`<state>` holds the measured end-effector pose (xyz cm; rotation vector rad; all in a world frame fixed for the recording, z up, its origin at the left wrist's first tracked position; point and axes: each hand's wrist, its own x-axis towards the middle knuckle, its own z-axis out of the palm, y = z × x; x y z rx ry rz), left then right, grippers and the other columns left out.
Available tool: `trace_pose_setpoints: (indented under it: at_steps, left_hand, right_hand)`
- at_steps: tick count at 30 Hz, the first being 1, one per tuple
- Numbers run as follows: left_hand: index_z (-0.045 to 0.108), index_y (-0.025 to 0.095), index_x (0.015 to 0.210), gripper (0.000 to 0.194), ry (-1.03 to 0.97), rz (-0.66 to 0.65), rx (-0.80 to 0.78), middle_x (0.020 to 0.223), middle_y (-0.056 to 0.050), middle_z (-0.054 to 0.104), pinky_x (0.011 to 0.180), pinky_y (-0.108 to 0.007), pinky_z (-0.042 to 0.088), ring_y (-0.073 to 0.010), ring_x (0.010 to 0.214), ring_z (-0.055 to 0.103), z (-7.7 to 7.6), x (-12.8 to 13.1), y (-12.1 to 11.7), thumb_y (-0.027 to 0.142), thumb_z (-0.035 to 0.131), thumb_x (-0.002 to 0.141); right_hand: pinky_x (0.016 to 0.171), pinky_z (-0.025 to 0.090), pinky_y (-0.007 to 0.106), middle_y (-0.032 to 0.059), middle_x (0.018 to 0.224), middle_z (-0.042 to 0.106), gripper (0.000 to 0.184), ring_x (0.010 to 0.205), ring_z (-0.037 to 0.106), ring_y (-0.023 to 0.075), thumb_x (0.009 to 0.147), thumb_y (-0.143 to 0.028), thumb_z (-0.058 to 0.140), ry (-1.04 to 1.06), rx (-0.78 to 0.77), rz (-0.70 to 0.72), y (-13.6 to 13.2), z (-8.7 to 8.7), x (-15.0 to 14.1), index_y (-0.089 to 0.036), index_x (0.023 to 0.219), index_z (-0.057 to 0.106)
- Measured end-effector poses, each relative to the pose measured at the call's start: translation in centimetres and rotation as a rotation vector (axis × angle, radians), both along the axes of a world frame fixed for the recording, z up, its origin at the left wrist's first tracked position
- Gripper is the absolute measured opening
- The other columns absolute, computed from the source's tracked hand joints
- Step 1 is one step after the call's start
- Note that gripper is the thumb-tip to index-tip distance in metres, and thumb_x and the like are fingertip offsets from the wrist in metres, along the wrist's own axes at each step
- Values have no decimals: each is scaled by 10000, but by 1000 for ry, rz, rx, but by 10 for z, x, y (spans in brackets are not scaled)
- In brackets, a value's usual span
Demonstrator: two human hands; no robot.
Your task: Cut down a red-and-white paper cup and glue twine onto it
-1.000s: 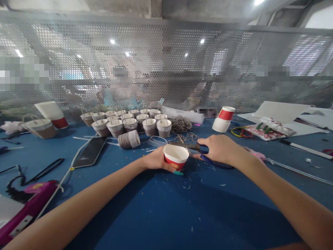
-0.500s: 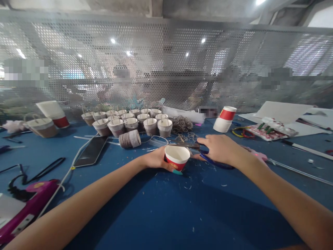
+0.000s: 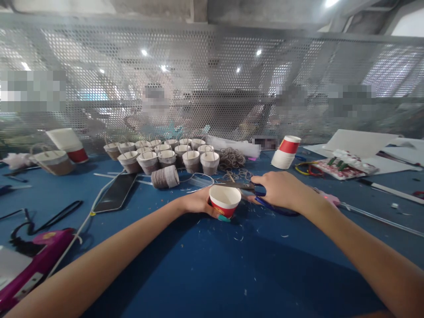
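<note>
My left hand wraps round a red and white paper cup with its open mouth tilted toward me. A teal thumbnail shows on the cup's front. In my right hand are scissors with blue handles. Their dark blades point left and lie along the cup's far rim; whether the paper is between them I cannot tell. Just beyond, a twine-wrapped cup lies on its side. Several small cups with twine handles stand in rows behind it.
Tangled twine lies behind the cup. A stack of paper cups stands to the right, near white sheets. A phone, a white cord and a magenta glue gun are at left. A perforated metal screen closes the back.
The cup in my left hand has shifted very slightly to the left. The scissors stay at its far rim, and the other things have not visibly moved.
</note>
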<state>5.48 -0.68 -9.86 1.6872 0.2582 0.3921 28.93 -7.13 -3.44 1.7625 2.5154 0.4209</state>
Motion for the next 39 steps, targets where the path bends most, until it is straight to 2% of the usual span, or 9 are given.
trace_pose_setpoints:
  at_steps: [8,16,22,26,29,33,39]
  left_hand:
    - [552,145,1141,651,-23,9,-25,1058,-101,647,916,-381,425,-224,990,588,0,0,-1,172,803,541]
    - [573,138,1128,678,10,-16,-4,1063,-110,652,904,-370,437,-236,988,592,-2,1,3,196,823,500]
    - [506,158,1198,742,-17,2,-30,1107,-101,624,935,-369,407,-220,1021,572,1,-2,0,183,813,522]
    - [451,168,1245,811,-42,22,-4,1174,-129,584,946,-397,397,-248,1092,536,0,-2,-3,208,821,524]
    - [497,149,1194,809,-69,41,52,1098,-118,614,931,-386,412,-254,1057,550,-3,2,-6,260,849,474]
    - [555,132,1111,725,-54,70,86,963,-85,644,881,-353,443,-213,913,591,-4,6,-10,300,851,470]
    - [565,138,1089,740,-58,77,67,962,-77,641,870,-351,437,-201,890,586,-4,6,-9,263,866,424]
  right_hand:
    - [458,207,273,67,638,633,381,535,541,179,807,-539,392,16,-4,20,2,-1,3,-220,787,599]
    - [492,222,274,77,744,627,414,624,572,199,799,-544,400,-55,48,39,4,-4,2,-206,917,608]
    - [493,213,263,71,742,616,428,628,568,190,804,-571,395,-64,59,18,3,-2,4,-205,909,591]
    - [492,204,267,79,736,621,446,625,567,195,810,-580,383,-61,68,17,1,-2,4,-199,909,593]
    - [494,200,270,84,744,623,455,630,571,198,815,-577,374,-69,88,12,0,-2,3,-194,919,597]
    - [498,203,275,92,754,626,465,642,576,210,806,-583,383,-77,110,1,-1,-2,3,-194,936,603]
    - [504,225,284,90,740,632,442,634,578,214,807,-568,385,-80,79,-11,-3,1,5,-200,922,602]
